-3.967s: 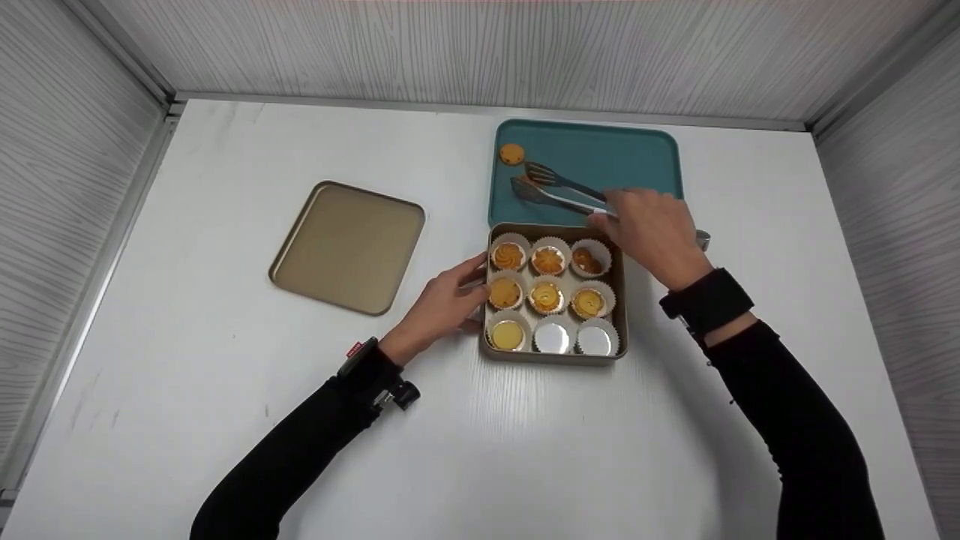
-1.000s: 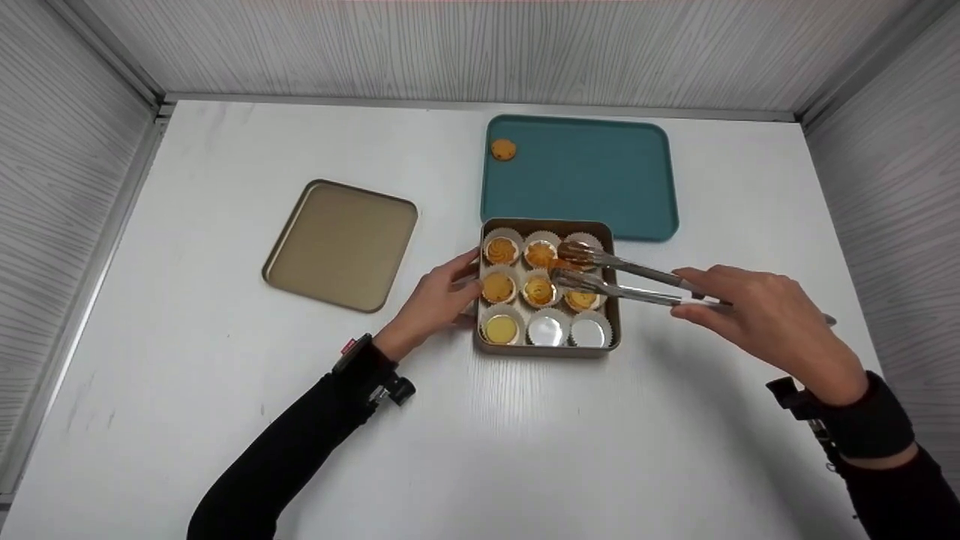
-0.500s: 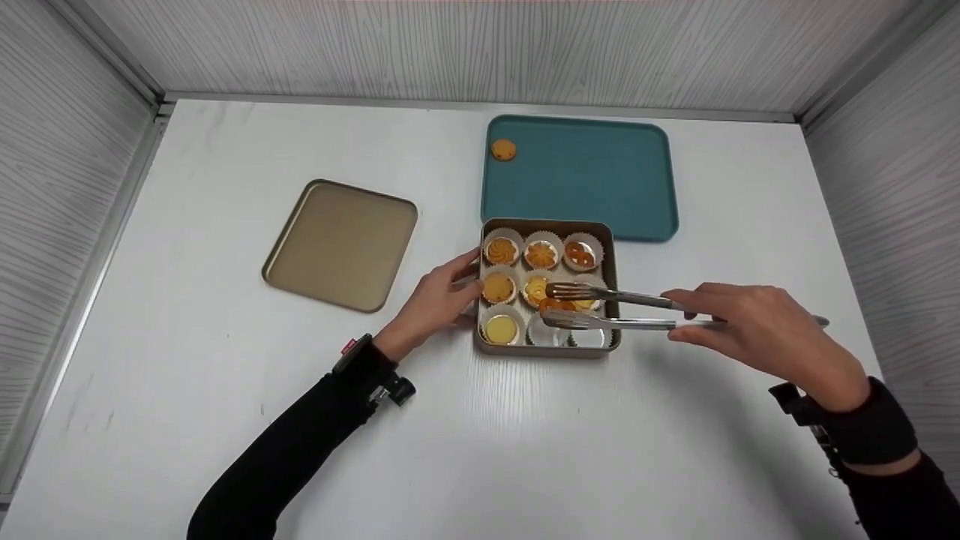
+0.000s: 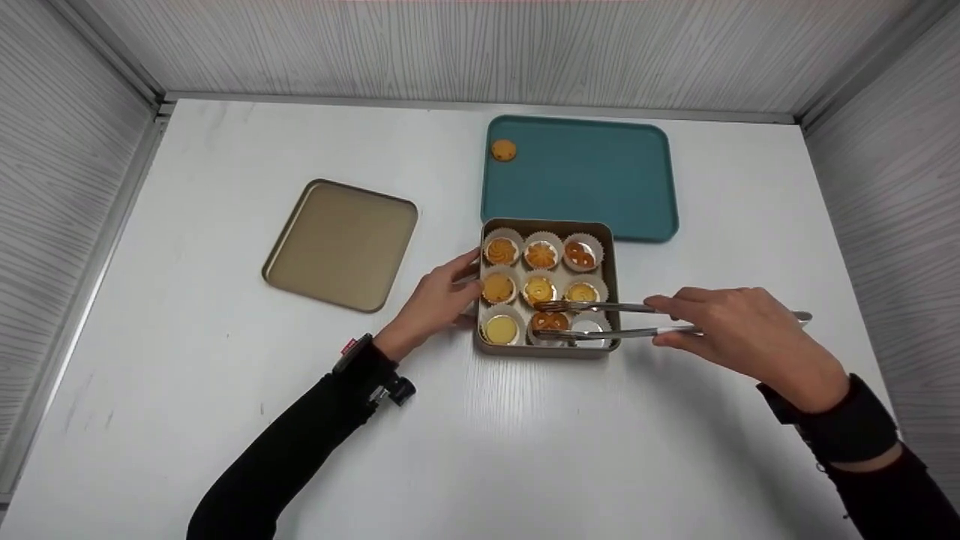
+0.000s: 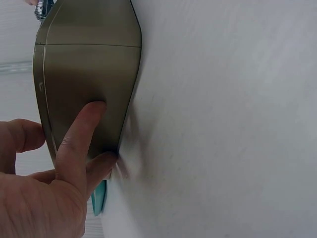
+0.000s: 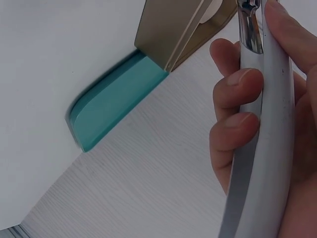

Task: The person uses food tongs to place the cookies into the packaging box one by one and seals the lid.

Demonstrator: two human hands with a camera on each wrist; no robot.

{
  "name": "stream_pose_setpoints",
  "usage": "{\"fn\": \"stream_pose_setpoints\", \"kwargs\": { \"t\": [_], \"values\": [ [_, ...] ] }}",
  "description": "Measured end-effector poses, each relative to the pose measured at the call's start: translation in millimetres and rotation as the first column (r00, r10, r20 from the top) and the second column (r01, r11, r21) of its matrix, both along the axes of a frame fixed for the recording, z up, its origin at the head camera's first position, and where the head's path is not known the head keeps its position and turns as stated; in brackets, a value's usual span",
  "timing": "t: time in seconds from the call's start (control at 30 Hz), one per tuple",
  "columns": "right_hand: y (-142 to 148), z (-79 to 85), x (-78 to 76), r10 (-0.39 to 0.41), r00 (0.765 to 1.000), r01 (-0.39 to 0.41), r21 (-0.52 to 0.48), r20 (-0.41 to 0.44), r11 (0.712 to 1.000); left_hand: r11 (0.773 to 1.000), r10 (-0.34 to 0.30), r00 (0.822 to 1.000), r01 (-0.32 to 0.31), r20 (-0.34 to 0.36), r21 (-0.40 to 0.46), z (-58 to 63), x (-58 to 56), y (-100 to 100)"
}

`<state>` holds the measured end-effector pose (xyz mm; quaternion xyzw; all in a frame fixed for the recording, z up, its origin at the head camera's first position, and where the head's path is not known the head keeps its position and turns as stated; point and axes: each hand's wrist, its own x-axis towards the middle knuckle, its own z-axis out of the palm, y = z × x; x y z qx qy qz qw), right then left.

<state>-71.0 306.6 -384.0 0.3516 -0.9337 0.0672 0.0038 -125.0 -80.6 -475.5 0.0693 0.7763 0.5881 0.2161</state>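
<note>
Tongs [image 4: 630, 332], gripped by right hand [image 4: 757, 341], partly hide cup [image 4: 589, 322]; left hand [image 4: 435, 304], unclenched, touches tin [image 4: 544, 352] beside teal tray [image 4: 592, 172].

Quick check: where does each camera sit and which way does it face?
Head: worn on the head, looking forward and down at the box and teal tray; both arms show.
Left wrist: on that wrist, facing the box's side, with the left grip against it.
Right wrist: on that wrist, facing the tongs in the right grip, box corner beyond.
Shared: both wrist views catch the box and part of the teal tray.
</note>
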Motion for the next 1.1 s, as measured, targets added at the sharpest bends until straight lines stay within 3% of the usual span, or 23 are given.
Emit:
{"fn": "stream_pose_setpoints", "kwargs": {
  "t": [0.23,0.5,0.8,1.1],
  "values": [
    [-2,-3.9,-2.4,0.007,1.000,-0.008,0.017,0.018,1.000,0.999,0.008,0.999,-0.009,0.037,0.038,1.2,0.2,1],
    [-6,-7.3,-3.8,0.009,1.000,-0.009,0.030,0.005,1.000,1.000,0.001,1.000,-0.001,-0.013,0.000,0.8,-0.1,0],
    [-3,-8.3,-3.6,0.002,1.000,-0.002,0.026,-0.001,1.000,1.000,-0.006,1.000,0.006,-0.021,0.004,0.0,-0.6,0],
    [-1,-7.8,-13.6,-0.064,0.998,0.062,-0.097,-0.017,0.993,0.999,-0.009,0.999,0.007,-0.048,-0.039,1.2,-0.9,1]
  ]
}}
